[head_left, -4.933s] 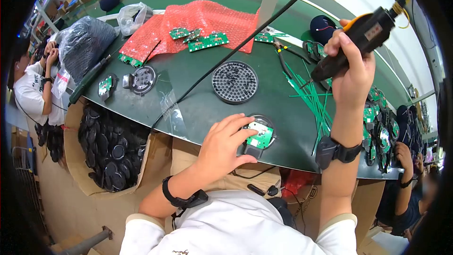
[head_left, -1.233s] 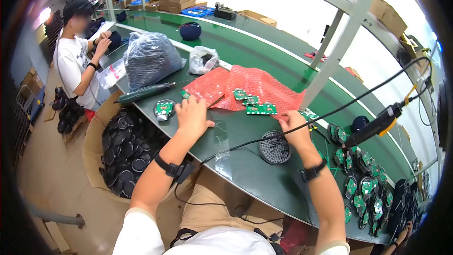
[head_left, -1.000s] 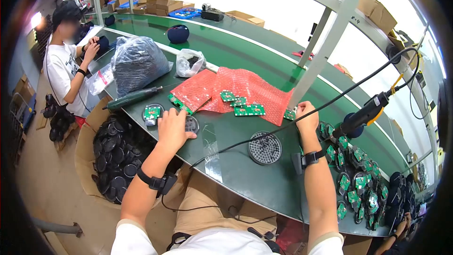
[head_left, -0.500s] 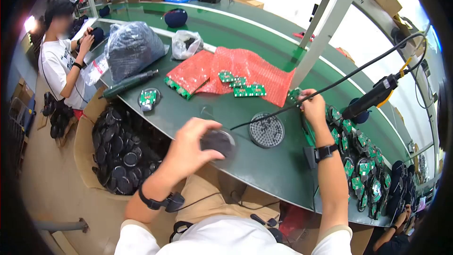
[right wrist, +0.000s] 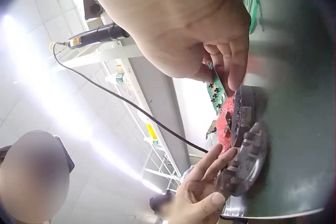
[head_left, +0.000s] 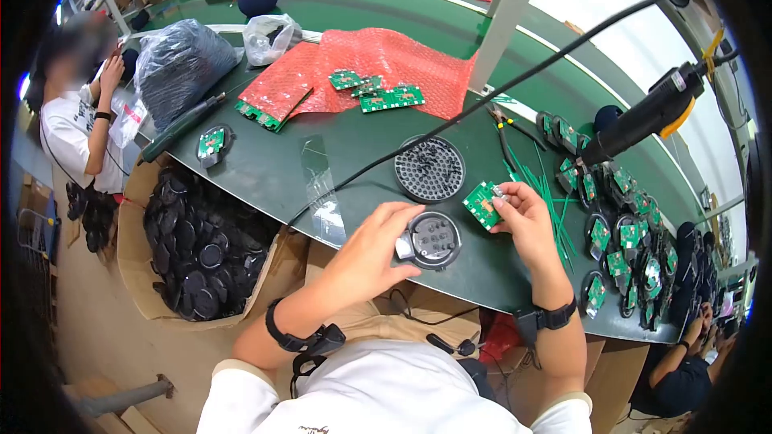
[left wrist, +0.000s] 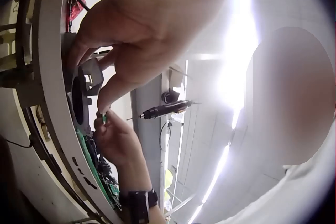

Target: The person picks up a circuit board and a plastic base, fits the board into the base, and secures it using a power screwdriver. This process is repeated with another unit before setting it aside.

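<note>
At the table's near edge, my left hand [head_left: 366,249] grips a round black housing [head_left: 437,243] by its left side, thumb below and fingers above. The housing's inner face shows, with a grey block at its left. My right hand [head_left: 527,229] pinches a green circuit board [head_left: 482,206] between thumb and fingers, just right of the housing and above the table. The right wrist view shows the board [right wrist: 215,90] under the right hand [right wrist: 199,29], and the left fingers against the housing [right wrist: 247,166]. A round dish [head_left: 429,169] of small black parts sits behind both hands.
Red bubble wrap [head_left: 362,52] with boards lies at the back. Pliers [head_left: 505,133] and green strips [head_left: 540,193] are right of the dish. A power screwdriver [head_left: 643,116] hangs above many board-fitted housings [head_left: 631,233]. A carton [head_left: 133,257] of black parts stands left; a cable crosses the table.
My left hand has brought the housing from the table's left side to the near middle. My right hand has let go of the screwdriver and brought a board from the back towards the housing.
</note>
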Demonstrator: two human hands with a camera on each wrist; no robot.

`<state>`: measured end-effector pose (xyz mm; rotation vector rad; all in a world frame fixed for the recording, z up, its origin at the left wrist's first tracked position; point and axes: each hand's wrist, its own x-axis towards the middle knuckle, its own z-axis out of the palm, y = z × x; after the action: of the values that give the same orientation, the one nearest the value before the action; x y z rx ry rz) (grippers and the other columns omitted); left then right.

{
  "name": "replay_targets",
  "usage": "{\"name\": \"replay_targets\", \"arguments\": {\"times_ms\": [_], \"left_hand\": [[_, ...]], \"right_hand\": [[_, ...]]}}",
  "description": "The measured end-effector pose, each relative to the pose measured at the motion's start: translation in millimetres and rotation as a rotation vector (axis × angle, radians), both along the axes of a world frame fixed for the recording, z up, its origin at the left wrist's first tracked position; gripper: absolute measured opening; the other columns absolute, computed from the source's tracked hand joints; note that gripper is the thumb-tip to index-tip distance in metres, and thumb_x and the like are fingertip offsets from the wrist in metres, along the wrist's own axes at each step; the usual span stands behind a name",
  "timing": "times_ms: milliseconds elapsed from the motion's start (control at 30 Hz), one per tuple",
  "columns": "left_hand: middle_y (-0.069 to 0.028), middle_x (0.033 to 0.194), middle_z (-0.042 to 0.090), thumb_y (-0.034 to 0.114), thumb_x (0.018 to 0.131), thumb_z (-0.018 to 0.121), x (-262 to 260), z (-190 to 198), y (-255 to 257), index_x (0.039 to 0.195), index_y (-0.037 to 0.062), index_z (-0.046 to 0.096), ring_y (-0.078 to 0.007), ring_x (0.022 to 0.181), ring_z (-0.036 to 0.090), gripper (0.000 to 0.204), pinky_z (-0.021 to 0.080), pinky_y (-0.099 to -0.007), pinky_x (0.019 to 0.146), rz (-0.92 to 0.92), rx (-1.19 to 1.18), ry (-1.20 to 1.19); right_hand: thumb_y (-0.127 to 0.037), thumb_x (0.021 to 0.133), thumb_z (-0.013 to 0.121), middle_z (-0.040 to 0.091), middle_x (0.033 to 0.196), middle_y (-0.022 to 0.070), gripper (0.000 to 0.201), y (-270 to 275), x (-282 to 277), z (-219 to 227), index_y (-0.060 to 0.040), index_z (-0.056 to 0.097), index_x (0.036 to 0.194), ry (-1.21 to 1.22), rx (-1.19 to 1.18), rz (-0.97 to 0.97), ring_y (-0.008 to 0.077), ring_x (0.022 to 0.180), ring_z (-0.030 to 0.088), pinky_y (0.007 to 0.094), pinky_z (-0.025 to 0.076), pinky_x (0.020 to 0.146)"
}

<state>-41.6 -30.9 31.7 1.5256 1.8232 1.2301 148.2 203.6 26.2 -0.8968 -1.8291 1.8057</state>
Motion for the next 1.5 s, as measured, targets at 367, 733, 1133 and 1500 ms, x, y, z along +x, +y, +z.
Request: {"name": "replay_targets", "arguments": {"times_ms": [367, 733, 1133, 1500], "left_hand": [[-0.0109, 0.11, 0.068, 0.014, 0.076, 0.095, 31, -9, -1, 0.131, 0.0069, 0.069, -0.0232, 0.086, 0.069, 0.062, 0.058, -0.0371, 0.078, 0.064, -0.013, 0.136], [-0.0094, 0.099, 0.075, -0.006, 0.079, 0.084, 15, -12, 36, 0.1, 0.0045, 0.08, -0.0219, 0.088, 0.075, 0.024, 0.06, -0.0334, 0.072, 0.15, 0.402, 0.154], [-0.0164, 0.146, 0.06, 0.028, 0.062, 0.098, 7, -13, 1, 0.147, 0.0068, 0.059, -0.0387, 0.133, 0.06, 0.096, 0.051, -0.0466, 0.11, -0.033, 0.106, 0.24], [-0.0128, 0.141, 0.062, 0.03, 0.062, 0.096, 28, -23, 9, 0.139, 0.0075, 0.066, -0.036, 0.122, 0.062, 0.085, 0.054, -0.046, 0.102, 0.041, 0.132, 0.275]], "right_hand": [[-0.003, 0.098, 0.076, 0.076, 0.097, 0.0043, 0.024, -15, -3, -12, -0.0012, 0.065, 0.119, 0.072, 0.009, 0.078, 0.0088, 0.083, 0.073, 0.0237, 0.056, 0.069], [0.001, 0.095, 0.075, 0.07, 0.129, 0.0104, 0.025, -27, -2, 13, 0.0013, 0.068, 0.119, 0.216, 0.144, 0.317, 0.0189, 0.108, 0.072, 0.0318, 0.059, 0.093], [0.01, 0.093, 0.074, 0.073, 0.11, 0.0089, 0.031, -41, 5, 1, 0.0032, 0.067, 0.123, -0.041, -0.063, 0.132, 0.0121, 0.093, 0.073, 0.0264, 0.062, 0.077], [0.007, 0.088, 0.081, 0.074, 0.107, 0.009, 0.027, -57, 2, -3, 0.0001, 0.076, 0.114, -0.157, 0.238, 0.161, 0.0139, 0.087, 0.073, 0.0279, 0.063, 0.072]]}}
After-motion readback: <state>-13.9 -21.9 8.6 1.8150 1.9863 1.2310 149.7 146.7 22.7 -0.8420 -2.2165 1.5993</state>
